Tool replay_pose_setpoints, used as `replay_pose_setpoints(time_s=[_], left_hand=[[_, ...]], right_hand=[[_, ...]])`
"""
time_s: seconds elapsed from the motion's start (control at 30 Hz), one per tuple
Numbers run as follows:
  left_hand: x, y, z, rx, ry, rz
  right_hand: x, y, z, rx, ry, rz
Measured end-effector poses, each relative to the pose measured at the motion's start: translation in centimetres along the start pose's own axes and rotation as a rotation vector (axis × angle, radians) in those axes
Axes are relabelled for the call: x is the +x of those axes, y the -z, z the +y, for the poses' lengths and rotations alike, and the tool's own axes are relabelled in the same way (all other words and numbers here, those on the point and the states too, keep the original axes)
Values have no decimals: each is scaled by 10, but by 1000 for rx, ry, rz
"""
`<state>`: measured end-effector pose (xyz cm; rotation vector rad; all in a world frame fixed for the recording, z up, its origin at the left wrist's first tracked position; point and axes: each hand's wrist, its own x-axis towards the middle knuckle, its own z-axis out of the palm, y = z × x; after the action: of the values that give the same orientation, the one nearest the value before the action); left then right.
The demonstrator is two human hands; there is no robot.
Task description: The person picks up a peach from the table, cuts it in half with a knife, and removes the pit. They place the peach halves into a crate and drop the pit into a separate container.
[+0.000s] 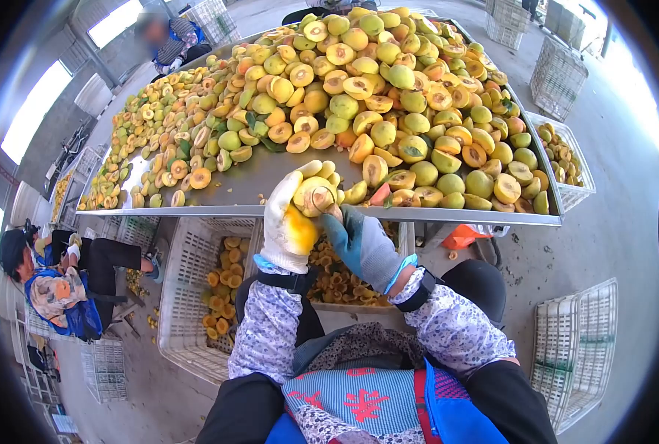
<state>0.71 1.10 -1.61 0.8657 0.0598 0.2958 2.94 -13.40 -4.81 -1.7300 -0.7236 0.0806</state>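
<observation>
Fingers [311, 169] of left hand [289, 222] curl round halved fruit [315, 196], right hand [359, 240] pinches its rim; tray [196, 211] holds many split halves [159, 111], whole fruit [344, 107] still heaped

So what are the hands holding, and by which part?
A halved fruit: left hand cups its skin side, cut face showing; right hand touches its lower edge.

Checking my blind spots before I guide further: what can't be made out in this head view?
- Fingertips of the right hand: hidden behind the fruit and the left hand, so whether its grip holds a tool cannot be told.
- Fruit's underside: covered by the left hand.
- Crate contents: partly hidden by the table edge.
- Table's far end: cut off by the top edge of the picture.
</observation>
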Motion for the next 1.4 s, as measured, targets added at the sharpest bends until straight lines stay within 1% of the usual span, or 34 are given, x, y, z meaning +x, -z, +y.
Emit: replay_pose_setpoints(time_s=[0.07, 0.1, 0.17, 0.2, 0.27, 0.33, 0.37, 0.43, 0.47, 0.53, 0.57, 0.63, 0.67, 0.7, 0.73, 0.77, 0.83, 0.87, 0.93, 0.97, 1.03, 1.13, 1.23, 1.27, 1.33, 1.37, 1.4], left_hand=[[0, 6, 2, -82, 32, 11], [0, 5, 3, -82, 46, 47], [-3, 0, 2, -84, 75, 121], [-4, -1, -1, -69, 48, 166], [-5, -3, -9, -39, -6, 255], [-7, -2, -14, -7, -54, 281], [-7, -2, -15, 9, -78, 293], [-7, -1, -13, 51, -92, 215], [-6, -1, -12, 71, -101, 174], [-8, -4, -8, 227, -113, 125], [-8, -4, -7, 304, -118, 101], [-8, 0, -13, 578, -270, 112], [-9, 0, -14, 579, -278, 121], [-9, -1, -14, 581, -287, 130], [-10, -8, -11, 446, -228, 143], [-10, -11, -10, 312, -170, 155], [-7, -6, -12, 359, -192, 113], [-6, -4, -13, 384, -203, 90], [-15, -25, 5, 236, -39, 119], [-18, -32, 11, 161, 43, 136], [-17, -24, 7, 277, 19, 146], [-13, -20, 2, 480, -25, 146], [-10, -11, 0, 443, 32, 56], [-9, -8, 3, 352, 20, -41], [-8, 0, 3, 309, 64, -97], [-7, 2, 3, 288, 86, -127], [-7, 0, 8, 341, 119, -163]], right_hand=[[1, -1, 0, -80, -42, -51], [0, -2, 0, -120, -64, -78], [-1, -12, 13, -32, -34, -65], [-2, -17, 15, 12, -20, -57], [-6, -24, 11, 180, -80, -98], [-9, -28, 7, 348, -141, -136], [-9, -28, 7, 369, -162, -147], [-9, -30, 7, 413, -205, -168], [-8, -26, 4, 346, -240, -189], [-5, -16, -5, 208, -307, -226], [-7, -19, -2, 297, -308, -219], [-12, -27, -4, 478, -311, -205], [-16, -22, -7, 526, -436, -270], [-15, -5, -34, 573, -562, -336], [-14, 5, -49, 618, -687, -403], [-12, 5, -47, 663, -715, -416], [-10, 4, -40, 755, -766, -441], [-9, 8, -37, 793, -782, -486], [-6, 19, -31, 865, -814, -575], [-6, 21, -35, 827, -805, -581], [-6, 24, -46, 755, -789, -595], [-12, 4, -40, 563, -641, -431], [-9, 18, -48, 608, -821, -555], [-8, 20, -43, 756, -847, -645], [-6, 21, -30, 1053, -885, -829], [-7, 21, -30, 966, -877, -815], [-9, 22, -32, 881, -870, -799]])
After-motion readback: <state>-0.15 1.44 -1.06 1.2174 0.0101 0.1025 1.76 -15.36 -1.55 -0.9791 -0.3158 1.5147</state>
